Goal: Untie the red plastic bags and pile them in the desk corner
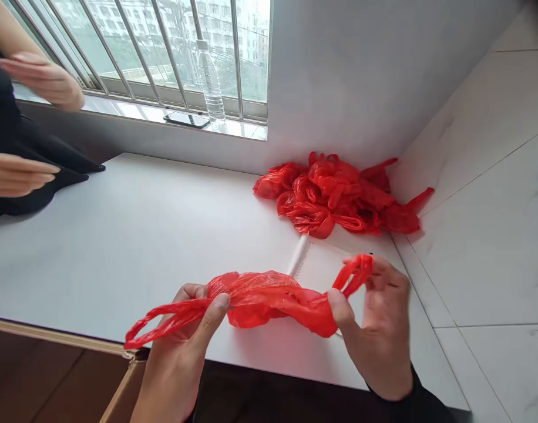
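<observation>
A red plastic bag stretches between my two hands, bunched lengthwise above the white table. My left hand pinches it near one end, thumb on top, and a looped handle hangs out to the left past the fingers. At the other end my right hand grips the bag by its other handle, which loops up around the fingers. Behind the bag, a heap of crumpled red plastic bags lies against the wall. A white notebook or pad sits partly hidden under the bag and my right hand.
On the windowsill stand a clear water bottle and a phone lying flat. Another person's hands and dark clothing are at the left. The white table meets a tiled wall at right; an open drawer juts below its front edge.
</observation>
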Available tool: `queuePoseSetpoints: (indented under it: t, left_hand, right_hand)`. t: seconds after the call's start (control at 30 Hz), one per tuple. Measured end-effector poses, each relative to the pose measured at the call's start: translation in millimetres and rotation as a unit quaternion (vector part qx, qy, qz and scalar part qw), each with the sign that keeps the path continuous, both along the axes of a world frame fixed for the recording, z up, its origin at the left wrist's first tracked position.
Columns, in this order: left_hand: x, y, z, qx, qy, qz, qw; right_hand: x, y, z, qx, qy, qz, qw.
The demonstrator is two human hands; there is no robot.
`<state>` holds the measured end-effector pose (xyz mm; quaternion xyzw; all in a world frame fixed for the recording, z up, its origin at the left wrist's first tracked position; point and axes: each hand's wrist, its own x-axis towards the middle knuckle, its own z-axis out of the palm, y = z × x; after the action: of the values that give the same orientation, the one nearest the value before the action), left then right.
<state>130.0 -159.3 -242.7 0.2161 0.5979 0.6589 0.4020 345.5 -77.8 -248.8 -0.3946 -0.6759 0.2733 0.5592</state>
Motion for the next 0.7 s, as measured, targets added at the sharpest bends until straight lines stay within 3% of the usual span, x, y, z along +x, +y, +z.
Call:
queuePoseSetpoints:
  t: [0.07, 0.1, 0.23, 0.33, 0.4, 0.53, 0.6, 0.7]
  left_hand:
    - [1, 2, 1.4, 0.003, -0.026, 0.004, 1.0]
    - [1, 3, 2.3, 0.008, -0.034, -0.002, 0.999]
    - [1, 1, 4.3, -0.02, -0.052, -0.022, 0.998]
    - [0, -5, 1.1, -0.087, -0.056, -0.029, 0.994]
    - [-3, -7, -3.0, -0.127, 0.001, -0.031, 0.991]
    - [-11, 0, -5.6, -0.122, 0.148, -0.044, 0.98]
    - [-15, 13, 1.6, -0.084, 0.111, -0.022, 0.99]
    - [-17, 29, 19.7, -0.025, 0.036, 0.076, 0.996]
  right_hand:
    - [-6, -6, 15, 0.104, -0.058, 0.023, 0.993]
    - [-10, -6, 21, 0.124, -0.124, 0.059, 0.983]
    - [-22, 9, 21, 0.059, -0.368, 0.176, 0.911]
    - [-23, 23, 5, 0.002, -0.423, 0.239, 0.874]
    - [-23, 29, -2, -0.02, -0.432, 0.256, 0.865]
    - [-31, 40, 9, 0.001, -0.407, 0.173, 0.897]
    - [-39, 47, 25, 0.046, -0.369, 0.097, 0.923]
    - [-47, 54, 49, 0.126, -0.279, 0.01, 0.952]
